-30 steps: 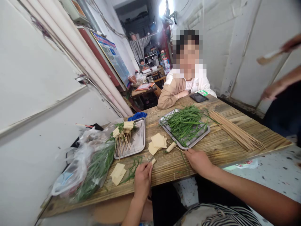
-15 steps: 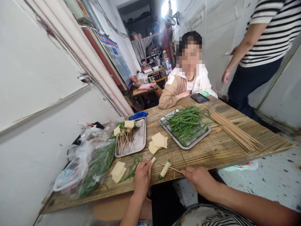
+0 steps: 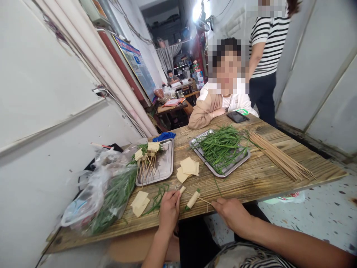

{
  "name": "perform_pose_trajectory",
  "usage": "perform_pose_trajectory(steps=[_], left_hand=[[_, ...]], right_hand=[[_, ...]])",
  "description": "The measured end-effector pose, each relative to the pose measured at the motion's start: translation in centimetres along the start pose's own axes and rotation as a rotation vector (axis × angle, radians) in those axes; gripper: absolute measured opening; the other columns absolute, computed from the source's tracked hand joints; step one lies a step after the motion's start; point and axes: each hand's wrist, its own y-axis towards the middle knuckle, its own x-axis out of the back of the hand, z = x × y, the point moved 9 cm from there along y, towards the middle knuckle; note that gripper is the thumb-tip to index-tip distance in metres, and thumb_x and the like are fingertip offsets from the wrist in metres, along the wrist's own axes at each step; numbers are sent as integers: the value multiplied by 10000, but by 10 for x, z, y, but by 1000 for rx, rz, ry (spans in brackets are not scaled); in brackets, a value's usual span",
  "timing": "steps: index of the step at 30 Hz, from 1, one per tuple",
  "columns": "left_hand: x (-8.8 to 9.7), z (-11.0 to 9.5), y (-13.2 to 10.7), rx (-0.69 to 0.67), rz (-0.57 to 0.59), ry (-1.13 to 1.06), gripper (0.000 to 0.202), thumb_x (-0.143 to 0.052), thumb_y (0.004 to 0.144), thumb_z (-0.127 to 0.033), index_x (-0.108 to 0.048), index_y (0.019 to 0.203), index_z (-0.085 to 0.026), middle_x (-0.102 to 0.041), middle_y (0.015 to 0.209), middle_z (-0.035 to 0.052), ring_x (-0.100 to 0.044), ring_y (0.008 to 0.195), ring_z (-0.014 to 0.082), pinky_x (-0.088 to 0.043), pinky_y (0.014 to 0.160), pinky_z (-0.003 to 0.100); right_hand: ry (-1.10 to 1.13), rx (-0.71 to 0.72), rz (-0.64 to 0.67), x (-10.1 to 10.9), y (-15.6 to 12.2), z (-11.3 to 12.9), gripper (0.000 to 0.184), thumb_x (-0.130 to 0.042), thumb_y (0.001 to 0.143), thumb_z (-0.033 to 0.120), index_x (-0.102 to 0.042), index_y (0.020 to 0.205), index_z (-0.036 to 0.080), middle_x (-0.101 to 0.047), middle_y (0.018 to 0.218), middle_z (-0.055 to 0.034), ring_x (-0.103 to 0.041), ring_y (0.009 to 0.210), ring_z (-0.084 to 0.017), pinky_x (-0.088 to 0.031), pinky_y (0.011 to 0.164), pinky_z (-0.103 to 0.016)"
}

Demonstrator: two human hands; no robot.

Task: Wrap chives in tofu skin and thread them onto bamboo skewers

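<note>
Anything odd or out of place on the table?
Minor: one thin green stalk lies loose on the brown wooden table, outside the rectangular silver metal tray holding the green pile. Nothing looks clearly damaged.

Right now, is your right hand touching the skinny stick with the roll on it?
Touching. The head view shows the fingertips of the right hand pinching one end of the stick, beyond the pale roll.

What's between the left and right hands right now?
In the head view, a pale roll, green at both ends, on a thin stick that the right hand grips. The left hand pinches a second roll; tabletop shows around them.
</note>
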Motion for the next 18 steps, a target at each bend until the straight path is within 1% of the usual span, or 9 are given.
perform_pose_trajectory(steps=[7, 12, 18], left_hand=[[1, -2, 2, -13, 6, -16, 234, -446, 905, -229, -671, 944, -181, -639, 840, 67, -574, 777, 173, -483, 715, 325], [1, -1, 2, -19, 6, -22, 224, -452, 901, -210, -669, 949, -186, -646, 858, 64, -574, 795, 171, -482, 734, 318], [0, 2, 2, -26, -3, -52, 211, -463, 893, -193, -664, 957, -185, -651, 890, 64, -582, 812, 173, -485, 757, 324]], right_hand=[[9, -8, 32, 1, 1, 3, 301, -389, 831, 56, -606, 1019, 147, -641, 907, -72, -602, 749, -168, -353, 582, -266], [-3, -20, 54, 3, 2, 6, 295, -391, 841, 69, -602, 1033, 148, -644, 921, -74, -605, 735, -166, -355, 579, -264], [-4, -1, 43, 3, 5, 10, 294, -394, 832, 64, -609, 1015, 144, -648, 914, -79, -606, 752, -173, -368, 598, -264]])
